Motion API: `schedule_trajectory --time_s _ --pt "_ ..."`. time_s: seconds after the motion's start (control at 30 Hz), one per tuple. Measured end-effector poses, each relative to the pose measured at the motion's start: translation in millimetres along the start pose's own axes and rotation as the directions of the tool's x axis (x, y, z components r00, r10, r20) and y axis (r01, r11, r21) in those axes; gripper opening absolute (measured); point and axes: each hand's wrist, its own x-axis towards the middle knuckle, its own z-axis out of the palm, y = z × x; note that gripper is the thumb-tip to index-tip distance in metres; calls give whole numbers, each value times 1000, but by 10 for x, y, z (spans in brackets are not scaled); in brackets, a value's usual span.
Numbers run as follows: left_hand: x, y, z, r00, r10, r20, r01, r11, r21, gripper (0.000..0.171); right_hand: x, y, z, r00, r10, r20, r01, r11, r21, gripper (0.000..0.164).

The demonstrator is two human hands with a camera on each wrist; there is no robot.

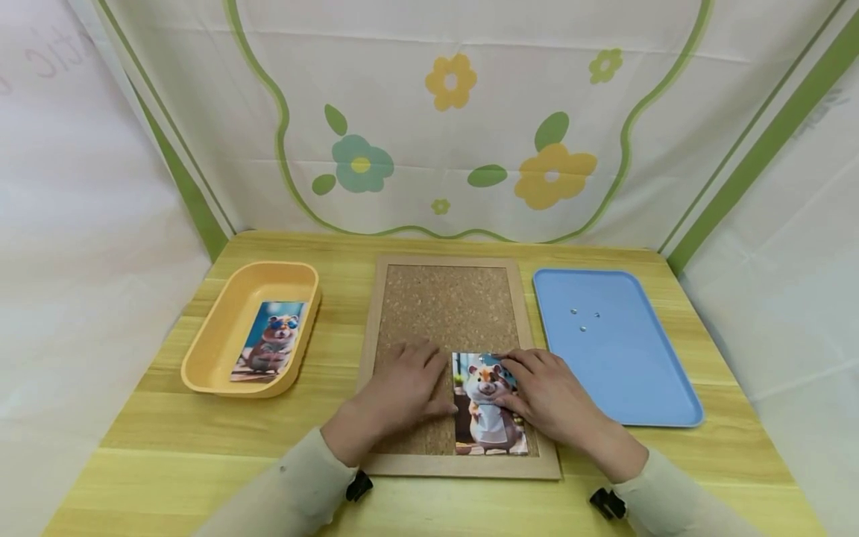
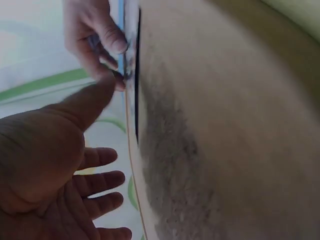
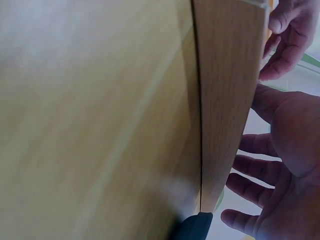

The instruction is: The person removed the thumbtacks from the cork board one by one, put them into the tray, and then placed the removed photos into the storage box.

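Note:
A hamster picture card [image 1: 488, 418] lies upright on the lower right of a wood-framed corkboard [image 1: 443, 298]. The hamster on it wears a white apron. My right hand [image 1: 553, 391] rests over the card's right side, index finger at its top edge and thumb on its face. In the right wrist view that hand's fingers [image 3: 257, 170] are extended and spread. Left of the card, my left hand [image 1: 409, 384] lies low over the cork, its thumb tip close to the card's left edge. The left wrist view shows its fingers [image 2: 102, 180] loosely extended with nothing between them.
At the left stands a yellow tray [image 1: 197, 358] holding another hamster card [image 1: 270, 343], this one with sunglasses. Right of the board is a blue tray [image 1: 624, 358] with 3 small clear pins [image 1: 582, 329] on it. A flowered curtain [image 1: 403, 112] rises behind the wooden table [image 1: 134, 462].

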Motion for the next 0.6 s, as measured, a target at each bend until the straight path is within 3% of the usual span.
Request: schedule_trajectory --time_s 0.23,0.6 --pt "3 71 88 993 16 118 -21 999 45 113 -10 2 -13 999 31 34 -32 999 12 64" --pt "-14 94 209 985 14 171 -20 999 31 131 -25 3 -7 998 38 54 -38 999 9 63"
